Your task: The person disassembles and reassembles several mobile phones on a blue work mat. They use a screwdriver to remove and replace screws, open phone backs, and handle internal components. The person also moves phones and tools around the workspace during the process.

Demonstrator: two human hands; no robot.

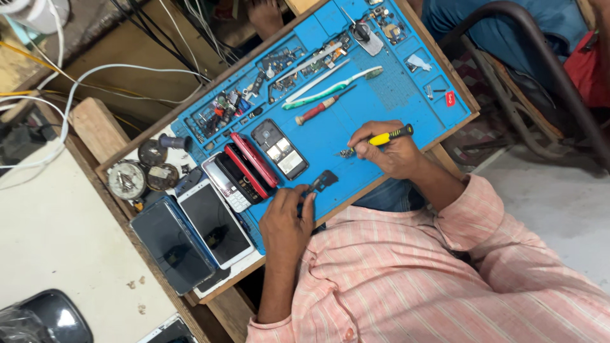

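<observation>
Component under inspection: a small dark phone part [323,180], lying on the blue work mat [394,95] just below the centre of the frame, close to the mat's near edge. It is pinched at its lower end by the fingertips of the left hand [287,219]; the rest of the part rests flat on the mat. It is judged light, thin and rigid, probably brittle at the edges, and best held by its sides rather than its face. Finer detail cannot be made out.

A yellow-handled screwdriver [389,136] is gripped in the closed right hand [389,152], right of centre, with its tip pointed down-left onto the mat, apart from the dark part. The tool is judged light and stiff, and its ribbed handle is well suited to a finger grip.

Noted to the left of the part: an opened black phone [279,149], a red phone [254,162] and a pale keypad phone [227,184], side by side. Further towards the lower left, a white smartphone [215,223] and a dark-screened device [171,244] are seen. Above centre, a red-handled screwdriver [318,108] and a toothbrush [330,89] are laid on the mat, with small parts sorted in the compartments along its upper edge.
</observation>
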